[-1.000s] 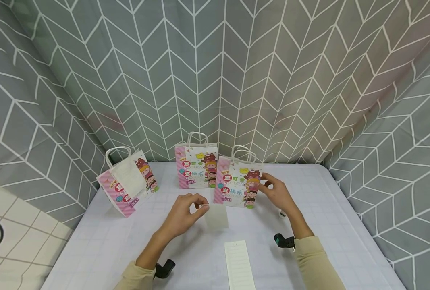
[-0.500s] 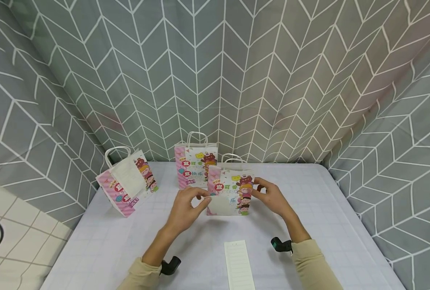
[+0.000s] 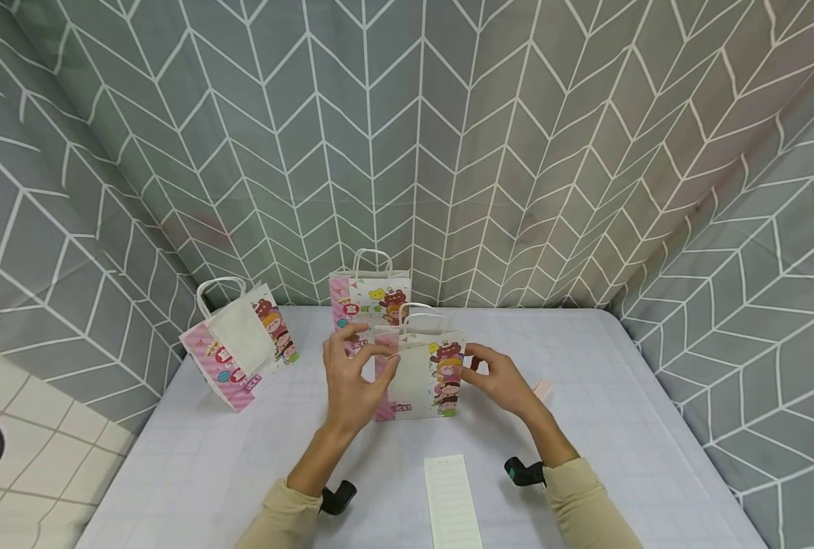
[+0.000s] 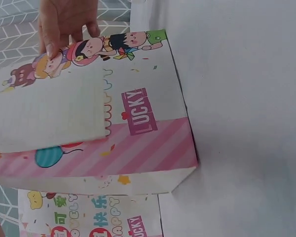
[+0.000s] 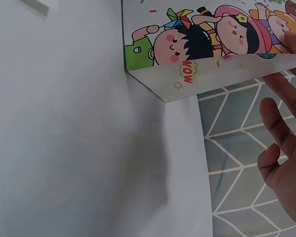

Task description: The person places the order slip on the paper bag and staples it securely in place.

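A white paper gift bag [image 3: 451, 396] with pink stripes and cartoon figures stands upright in the middle of the table. My right hand [image 3: 499, 379] grips its right edge, thumb on the printed front and fingers behind. A blank, pale square sheet of paper [image 4: 54, 113] lies against the bag's front, covering much of the print. Thumb and forefinger of my left hand [image 3: 353, 381] pinch the sheet's upper left corner. In the right wrist view the bag's lower side [image 5: 187, 79] shows, with the fingers [image 5: 286, 98] behind its edge.
Behind stands a matching bag [image 3: 371, 293], partly hidden. At left, another bag [image 3: 224, 374] leans tilted, a blank sheet [image 3: 245, 335] on its front. A lined paper strip [image 3: 452, 499] lies in front; a small pinkish thing [image 3: 542, 389] sits by my right wrist.
The bag has come left and nearer in my right hand. My left hand has raised the sheet from beside the bag onto its front.
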